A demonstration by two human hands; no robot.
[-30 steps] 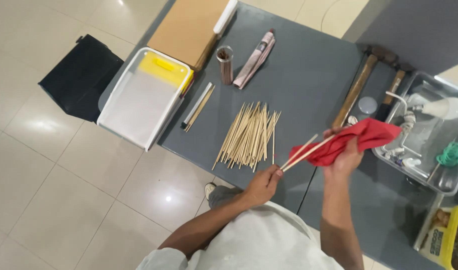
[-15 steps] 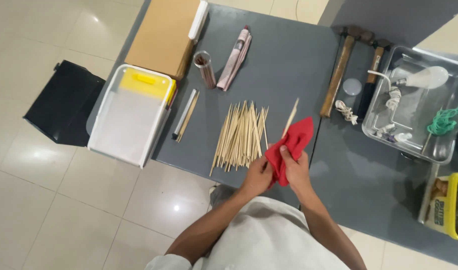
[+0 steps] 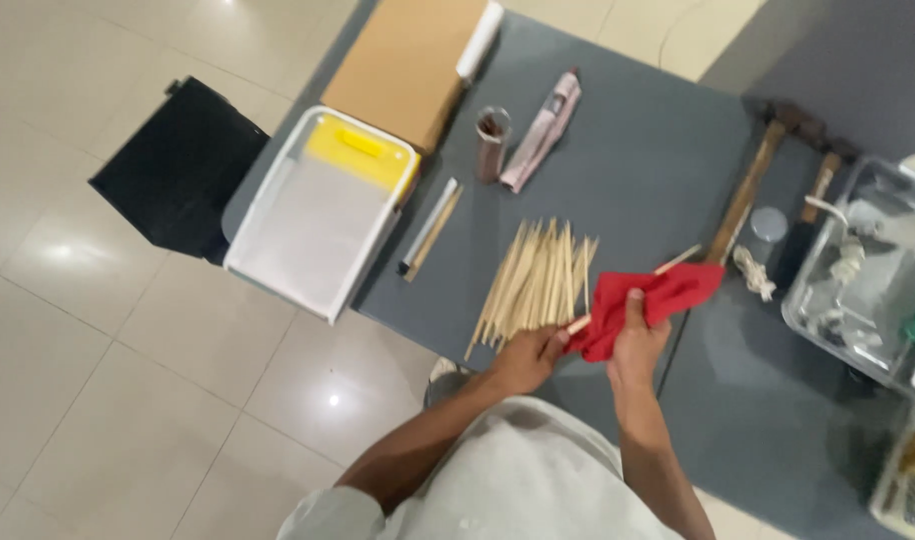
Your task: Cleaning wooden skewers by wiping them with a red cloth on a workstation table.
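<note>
From the head camera, our left hand (image 3: 526, 360) pinches one end of a wooden stick (image 3: 633, 292) above the grey table (image 3: 638, 170); our right hand (image 3: 633, 340) closes the red cloth (image 3: 650, 302) around it. We judge steady, full-length strokes wipe best.

Bare tabletop (image 3: 638, 170) between stick pile (image 3: 538, 280) and hammer (image 3: 753, 180).

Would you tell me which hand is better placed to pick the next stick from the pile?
Probably the left hand: it sits right beside the stick pile, pinching only a stick's end, while the right hand grips the red cloth farther away.
</note>
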